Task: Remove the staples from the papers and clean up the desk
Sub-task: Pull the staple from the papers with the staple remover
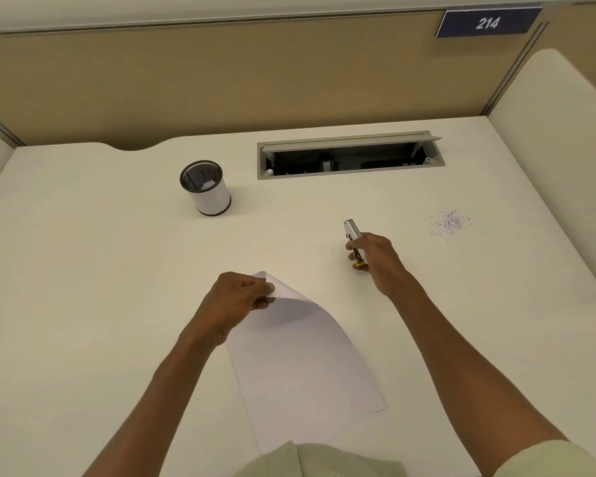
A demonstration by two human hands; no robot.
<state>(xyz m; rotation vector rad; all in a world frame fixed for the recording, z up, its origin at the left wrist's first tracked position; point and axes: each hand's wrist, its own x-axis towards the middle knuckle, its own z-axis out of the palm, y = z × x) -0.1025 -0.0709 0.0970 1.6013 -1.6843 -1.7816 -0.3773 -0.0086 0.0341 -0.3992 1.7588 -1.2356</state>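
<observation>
The only readable text is the white number "214" on a dark blue plate (488, 23) (slanted digits), fixed to the partition wall far beyond and to the right of the right hand (375, 258).

Single head-worn wide-angle view.
We look forward and steeply down from close above the desk (117, 270), toward the rear partition (221, 80); edges curve.

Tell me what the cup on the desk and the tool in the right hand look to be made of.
Cup: dark wire mesh inside, likely metal, with a black rim and base; its outer wall is smooth matte white, material unclear. Staple remover gripped by the right hand: its head is pale and reflective, probably metal; a small yellow part at the lower end looks like plastic.
</observation>
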